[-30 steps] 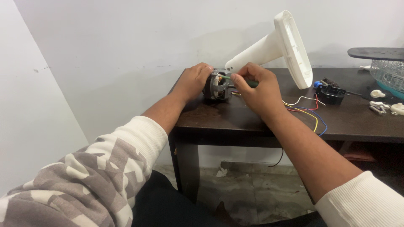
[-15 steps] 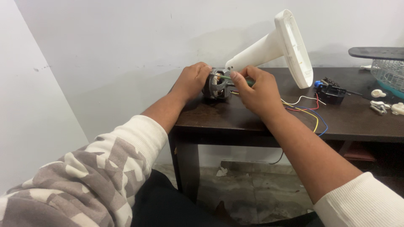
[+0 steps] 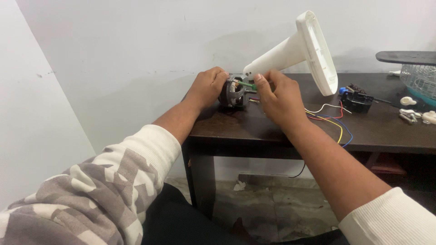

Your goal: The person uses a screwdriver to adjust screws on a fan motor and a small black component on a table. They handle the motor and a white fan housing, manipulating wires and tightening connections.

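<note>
Motor, grey and metal, sits at the near left part of the dark wooden table, close to the wall, and both hands are on it. Nearest the camera, two cream sleeves reach in, the left one patterned in grey. Left hand wraps the motor's left side, fingers curled over its top, gripping the housing. Right hand comes in from the other side, thumb and forefinger pinched on a slim green-handled tool whose tip meets the motor's frame. Just past that hand, coloured wires in white, red, yellow and blue trail across the tabletop to a small black switch block. Behind the motor, a white plastic fan stand lies tilted, its wide base up in the air. Far right, small white parts and a mesh grille.
</note>
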